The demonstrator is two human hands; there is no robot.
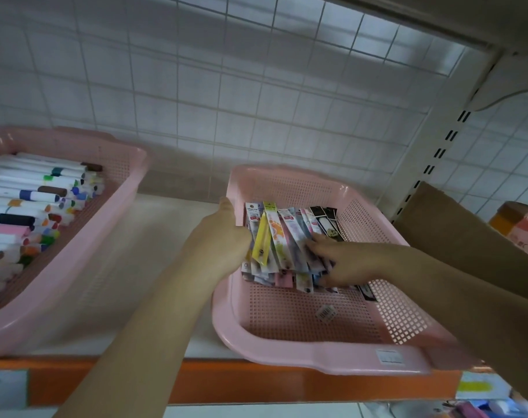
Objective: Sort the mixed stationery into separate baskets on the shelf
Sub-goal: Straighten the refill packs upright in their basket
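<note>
A pink mesh basket (317, 354) on the right of the shelf holds a pile of flat packaged pens and refills (282, 239), fanned out across its far half. My left hand (223, 233) lies against the pile's left side at the basket's left wall, thumb straight up along the rim; its fingers are hidden behind the packets. My right hand (344, 263) rests on top of the pile's right part with fingers spread, touching the packets. A second pink basket (118, 206) on the left is full of white markers with coloured caps (30, 206).
A small barcode sticker (326, 312) lies on the right basket's bare mesh floor. A brown cardboard box (443, 218) stands to the right behind the shelf upright. The white shelf (172, 267) has an orange front edge (256, 384). A wire grid backs the shelf.
</note>
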